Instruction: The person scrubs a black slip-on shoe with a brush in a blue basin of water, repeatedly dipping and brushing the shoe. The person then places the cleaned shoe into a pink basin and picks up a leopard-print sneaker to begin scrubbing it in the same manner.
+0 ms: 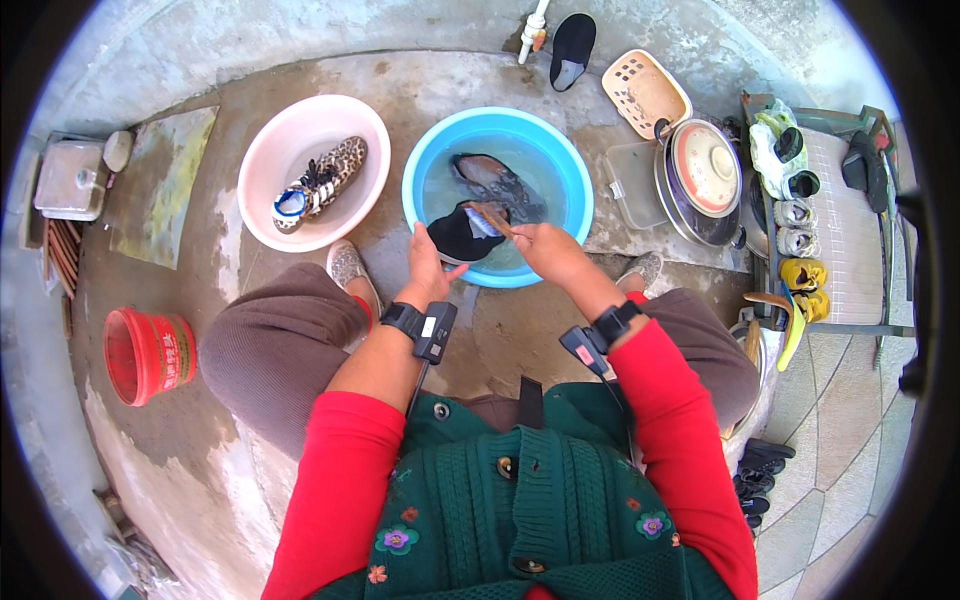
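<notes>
My left hand (429, 262) grips the heel end of a black cloth shoe (454, 236) at the near rim of a blue plastic basin (577, 187). In my right hand (546, 251) is a scrubbing brush (491, 220) with a wooden back and pale blue bristles. Its bristles lie against the shoe's opening. Behind it, a second dark shoe (487, 174) lies partly under the cloudy water of the basin. To the left, a pink plastic basin (259, 187) holds a leopard-print lace-up shoe (330, 174).
A red bucket (150, 356) lies tilted at left. A black slip-on (574, 49) rests by the wall near a white pipe (532, 31). At right are a beige basket (645, 90), a lidded pot (705, 169) and a rack (847, 225) bearing several shoes.
</notes>
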Demonstrator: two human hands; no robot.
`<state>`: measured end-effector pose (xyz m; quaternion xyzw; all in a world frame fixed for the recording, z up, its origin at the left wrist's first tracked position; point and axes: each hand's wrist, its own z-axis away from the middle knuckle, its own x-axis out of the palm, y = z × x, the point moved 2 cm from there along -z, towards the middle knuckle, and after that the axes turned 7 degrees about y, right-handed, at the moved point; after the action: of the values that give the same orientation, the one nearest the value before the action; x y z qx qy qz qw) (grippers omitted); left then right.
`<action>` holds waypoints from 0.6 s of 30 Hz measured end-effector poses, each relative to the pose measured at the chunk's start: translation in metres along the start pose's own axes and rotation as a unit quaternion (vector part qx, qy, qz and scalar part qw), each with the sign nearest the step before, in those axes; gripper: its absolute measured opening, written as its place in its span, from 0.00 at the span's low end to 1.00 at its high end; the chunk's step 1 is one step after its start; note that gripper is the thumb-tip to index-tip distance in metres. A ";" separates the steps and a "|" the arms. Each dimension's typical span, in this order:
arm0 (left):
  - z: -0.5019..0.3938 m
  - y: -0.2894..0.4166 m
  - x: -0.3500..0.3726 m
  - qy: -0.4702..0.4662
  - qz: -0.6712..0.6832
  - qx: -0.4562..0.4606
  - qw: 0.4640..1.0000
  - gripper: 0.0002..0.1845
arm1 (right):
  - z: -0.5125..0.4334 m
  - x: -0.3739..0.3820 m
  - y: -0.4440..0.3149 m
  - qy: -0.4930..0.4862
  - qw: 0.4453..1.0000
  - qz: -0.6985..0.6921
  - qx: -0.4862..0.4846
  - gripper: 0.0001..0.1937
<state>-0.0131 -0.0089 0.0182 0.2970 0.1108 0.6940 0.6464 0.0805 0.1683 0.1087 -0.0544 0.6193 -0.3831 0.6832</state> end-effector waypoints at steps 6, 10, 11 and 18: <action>0.013 0.007 0.007 -0.005 0.027 -0.027 0.999 0.37 | 0.039 -0.002 -0.053 -0.032 0.996 -0.038 -0.068 0.16; 0.010 0.003 0.006 0.003 -0.003 0.009 1.000 0.35 | 0.037 0.038 -0.048 -0.004 0.998 0.016 -0.060 0.15; 0.010 0.000 0.008 -0.016 -0.009 0.018 1.000 0.32 | 0.033 0.047 -0.040 0.009 0.998 0.020 -0.059 0.15; 0.011 -0.001 0.010 0.063 -0.121 0.044 0.990 0.28 | -0.013 0.079 0.043 0.042 0.992 0.110 0.046 0.14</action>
<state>-0.0067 -0.0021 0.0289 0.2648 0.2170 0.6222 0.7040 0.0843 0.1569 0.0184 0.0617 0.6317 -0.3356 0.6961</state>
